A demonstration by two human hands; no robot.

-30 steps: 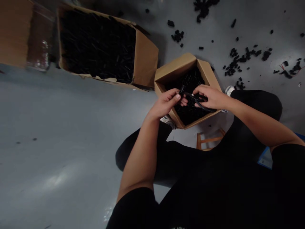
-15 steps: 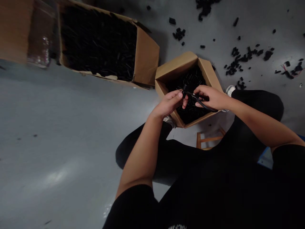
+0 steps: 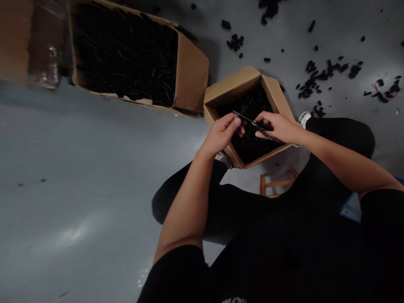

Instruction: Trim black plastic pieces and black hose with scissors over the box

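Black pieces (image 3: 257,101) part-filled the nearer box (image 3: 235,86), plenty more crammed the ten-o'clock box (image 3: 192,71); right hand (image 3: 282,127) clamped on scissors (image 3: 248,119), left hand's (image 3: 222,131) hold too hidden to tell!

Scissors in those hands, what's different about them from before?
The scissors look more closed: their handles came closer together, and a blade now shows slanting past the left hand. The right hand still holds them; the smaller box stayed put.
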